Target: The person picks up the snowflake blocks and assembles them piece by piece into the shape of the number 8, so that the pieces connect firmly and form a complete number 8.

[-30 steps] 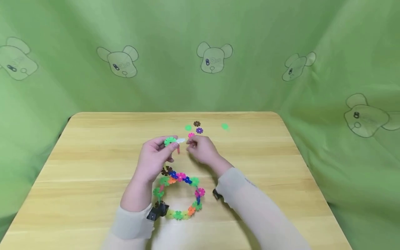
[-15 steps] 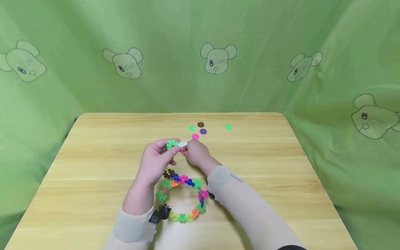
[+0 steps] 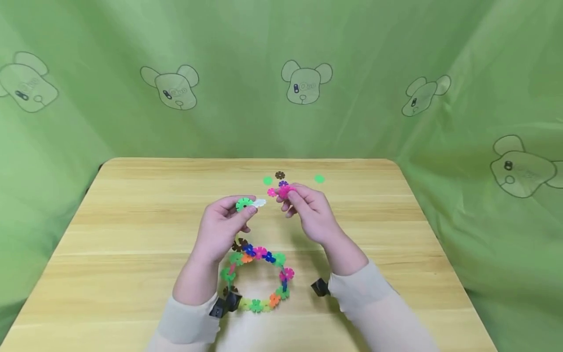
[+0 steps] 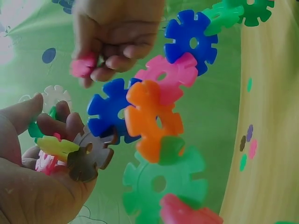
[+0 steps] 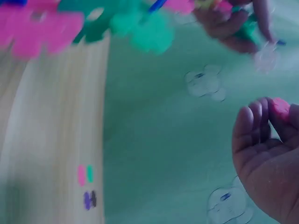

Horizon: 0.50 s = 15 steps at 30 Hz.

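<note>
My left hand (image 3: 224, 222) pinches a green snowflake disc (image 3: 244, 204) that has a white snowflake disc (image 3: 260, 202) joined at its right side. These belong to a chain of interlocked snowflake discs (image 3: 256, 306), which curves in a loop below the hand. In the left wrist view, a yellow disc (image 4: 57, 146) and a brown disc (image 4: 90, 156) run from the palm toward blue and orange ones. Between thumb and fingers my right hand (image 3: 314, 210) pinches a loose pink snowflake disc (image 3: 285, 191), a short gap right of the white one.
Several loose discs lie toward the table's far edge: a brown one (image 3: 280, 175), a purple one (image 3: 283, 184), a pink one (image 3: 271, 192) and green ones, one of them (image 3: 319, 179) off to the right. Green curtain (image 3: 246, 122) surrounds the wooden table (image 3: 132, 234).
My right hand came in close beside the left hand's fingers, then drew back to the right, and the pink disc now shows in its pinch. My left hand stays nearly in place.
</note>
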{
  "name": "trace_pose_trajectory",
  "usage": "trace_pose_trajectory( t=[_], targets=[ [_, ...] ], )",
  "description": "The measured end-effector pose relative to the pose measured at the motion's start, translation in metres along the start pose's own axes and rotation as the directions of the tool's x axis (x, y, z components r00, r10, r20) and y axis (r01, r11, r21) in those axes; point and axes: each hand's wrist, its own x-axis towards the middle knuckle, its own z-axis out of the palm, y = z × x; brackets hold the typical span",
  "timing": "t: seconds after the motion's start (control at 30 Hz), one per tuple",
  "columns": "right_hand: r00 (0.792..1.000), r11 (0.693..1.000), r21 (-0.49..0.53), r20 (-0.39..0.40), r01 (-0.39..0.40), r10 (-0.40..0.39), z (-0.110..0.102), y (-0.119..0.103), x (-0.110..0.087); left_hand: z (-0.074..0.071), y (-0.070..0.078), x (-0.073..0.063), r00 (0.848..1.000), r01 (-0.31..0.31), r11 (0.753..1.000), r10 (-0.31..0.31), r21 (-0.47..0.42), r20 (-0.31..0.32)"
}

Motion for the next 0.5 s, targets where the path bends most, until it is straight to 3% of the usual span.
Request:
trace_pose_trajectory(
  t=[0.1,0.2,0.3,0.5],
  targets=[
    [0.997,0.997,-0.005,0.002,0.083,-0.083,0.001,-0.012,-0.007,0.002,0.002,-0.002,1.0,-0.028,1.0,0.028,-0.015,0.002],
    [0.989,0.992,0.001,-0.081,0.125,-0.125,0.005,-0.014,-0.011,0.004,0.002,-0.003,0.998,-0.053,0.998,0.054,-0.023,0.025],
    [0.981,0.992,0.016,-0.152,0.122,-0.118,0.007,-0.014,-0.013,0.006,0.002,-0.005,0.997,-0.069,0.997,0.07,-0.022,0.045],
    [0.985,0.996,0.043,-0.156,0.081,-0.074,0.006,-0.014,-0.014,0.008,0.0,-0.006,0.996,-0.085,0.996,0.086,-0.031,0.034]
  ],
)
